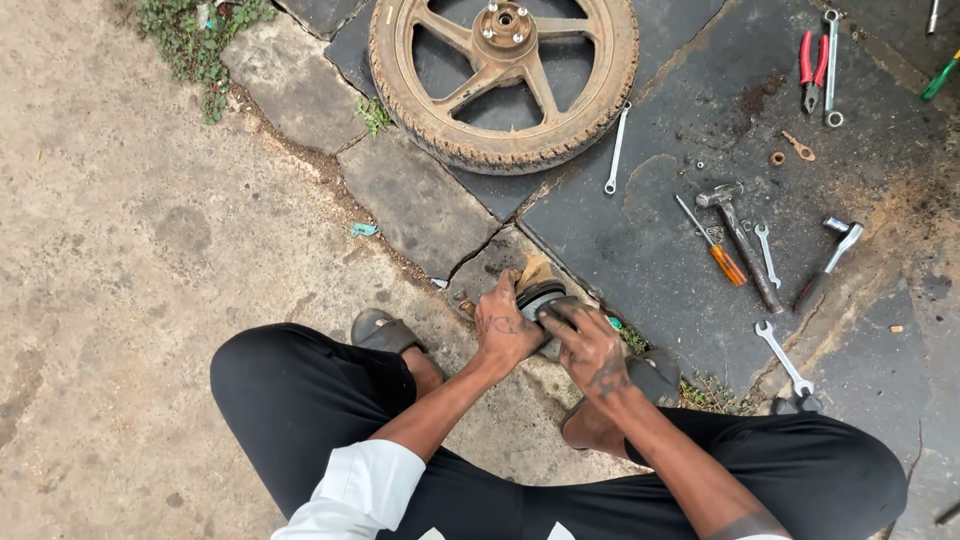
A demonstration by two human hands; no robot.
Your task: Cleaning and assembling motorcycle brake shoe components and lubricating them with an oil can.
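Between both knees, left hand (503,328) and right hand (590,345) clasp a round, greasy metal hub part (541,298); beyond lies a rusty spoked wheel (503,75).

Outdoor repair yard: wheel (503,75), hammer (740,238), wrenches (785,358)

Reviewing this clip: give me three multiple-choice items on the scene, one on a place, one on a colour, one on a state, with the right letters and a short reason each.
1. Where does the wheel lie?
A. On the stone slabs ahead of the person
B. On the person's lap
C. Leaning upright on a wall

2. What colour are the plier handles?
A. Blue
B. Red
C. Yellow

3. How is the round metal part held?
A. Untouched on the ground
B. By one hand only
C. By both hands

Answers: 1 A, it lies flat on the slabs; 2 B, both grips are red; 3 C, the left hand and right hand both grip it.
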